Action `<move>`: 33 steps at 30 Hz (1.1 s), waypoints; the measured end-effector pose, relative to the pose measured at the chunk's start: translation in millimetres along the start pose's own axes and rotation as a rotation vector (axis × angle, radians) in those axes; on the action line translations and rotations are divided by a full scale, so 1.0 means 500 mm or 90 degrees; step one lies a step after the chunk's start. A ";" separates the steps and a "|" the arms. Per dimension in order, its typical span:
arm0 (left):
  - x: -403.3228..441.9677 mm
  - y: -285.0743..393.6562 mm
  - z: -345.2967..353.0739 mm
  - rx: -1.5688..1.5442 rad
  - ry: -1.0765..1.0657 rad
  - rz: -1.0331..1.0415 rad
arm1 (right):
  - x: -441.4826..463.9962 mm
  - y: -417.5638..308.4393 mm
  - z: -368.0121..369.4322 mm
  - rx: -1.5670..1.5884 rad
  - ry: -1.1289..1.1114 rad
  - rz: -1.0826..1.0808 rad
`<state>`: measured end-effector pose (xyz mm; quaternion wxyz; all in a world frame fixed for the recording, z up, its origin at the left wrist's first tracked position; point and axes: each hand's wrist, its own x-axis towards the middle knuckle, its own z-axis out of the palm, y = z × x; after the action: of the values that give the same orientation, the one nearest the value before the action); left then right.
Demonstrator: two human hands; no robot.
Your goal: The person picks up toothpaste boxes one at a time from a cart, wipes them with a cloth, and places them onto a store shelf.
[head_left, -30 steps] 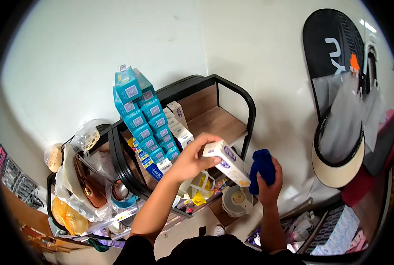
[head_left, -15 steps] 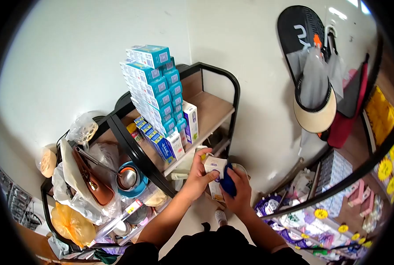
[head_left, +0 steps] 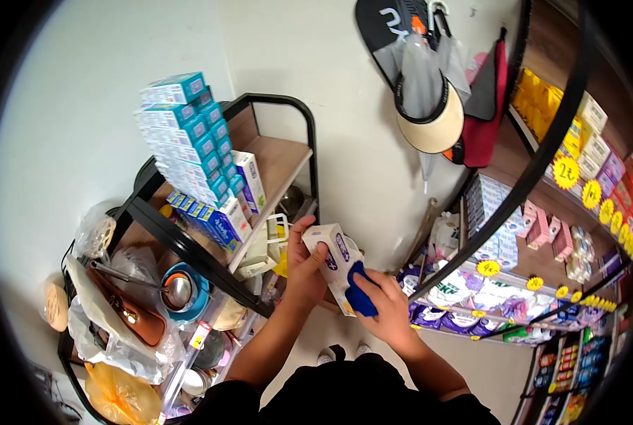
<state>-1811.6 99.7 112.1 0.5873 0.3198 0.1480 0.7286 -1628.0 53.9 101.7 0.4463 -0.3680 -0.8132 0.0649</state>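
My left hand [head_left: 306, 269] grips a white carton [head_left: 322, 239] with purple oval logos, its thumb on the front face. The carton is held tilted in front of my body. In my right hand [head_left: 384, 304] is a bunched dark blue cloth [head_left: 360, 289], pressed against the carton's right side near its lower end. The fingers of that hand are closed round the cloth. Part of the carton's lower face is hidden behind cloth and fingers.
Left stands a black-framed shelf [head_left: 281, 159] with stacked teal-and-white boxes [head_left: 189, 142]. Below are a brown bag [head_left: 129, 308] and blue bowl [head_left: 196, 297]. A sun visor [head_left: 430, 131] hangs on the wall. Stocked shelves [head_left: 522, 265] with yellow price tags stand right.
My view has turned to the right, so more of the right shelves shows. The carton has turned in my left hand, showing more of its length. The cloth stays against it.
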 end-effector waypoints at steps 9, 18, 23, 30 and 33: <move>0.004 -0.126 0.092 -0.084 -0.103 -0.116 | -0.195 0.018 -0.131 -0.080 0.030 0.090; -0.109 -0.298 0.278 -0.005 -0.186 -0.217 | -0.212 0.037 -0.318 -0.112 0.178 0.165; -0.187 -0.413 0.363 -0.023 -0.227 -0.283 | -0.239 0.084 -0.446 -0.092 0.229 0.194; -0.273 -0.550 0.487 -0.029 -0.193 -0.297 | -0.441 0.119 -0.567 -0.095 0.201 0.265; -0.296 -0.601 0.542 -0.053 -0.171 -0.318 | -0.554 0.109 -0.615 -0.124 0.175 0.301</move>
<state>-1393.8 -4.3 95.2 0.7754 0.3427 0.1130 0.5182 -1268.9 -157.2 72.9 0.4873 -0.5937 -0.6392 0.0387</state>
